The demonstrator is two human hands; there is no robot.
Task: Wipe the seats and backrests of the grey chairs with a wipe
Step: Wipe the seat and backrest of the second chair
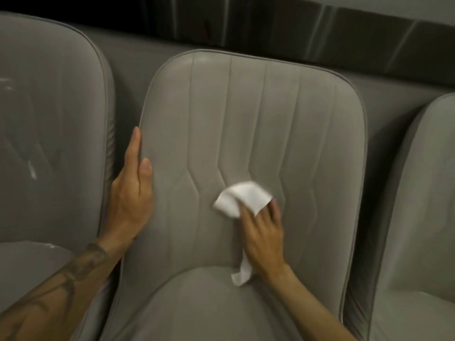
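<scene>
Presently, head view, looking down at a row of grey chairs.

Middle chair: backrest faces the camera, upright, with vertical stitched channels that kink into a zigzag about halfway down; seat curves out below it toward the viewer.

Wipe: white wipe pressed against the middle chair's backrest, at the zigzag stitching, right of centre. A bunched portion fans out above the fingers; a thin tail hangs down past the heel of the hand and ends near the seam where backrest meets seat.

Right hand: right hand lies palm-down on the backrest with the wipe under it, fingers curled over the cloth and holding it. Edges are motion-blurred, so the exact finger placement is uncertain.

Left hand: left hand clasps the left edge of the same backrest, thumb on the front face, fingers apparently wrapped round the piping behind. Forearm carries dark tattooing.

Left chair: left chair just beside the middle one, its backrest showing pale scuffs or streaks.

Right chair: right chair only partly in frame, close against the middle chair.

Background: grey padded panel behind the row, dark band above it.
</scene>
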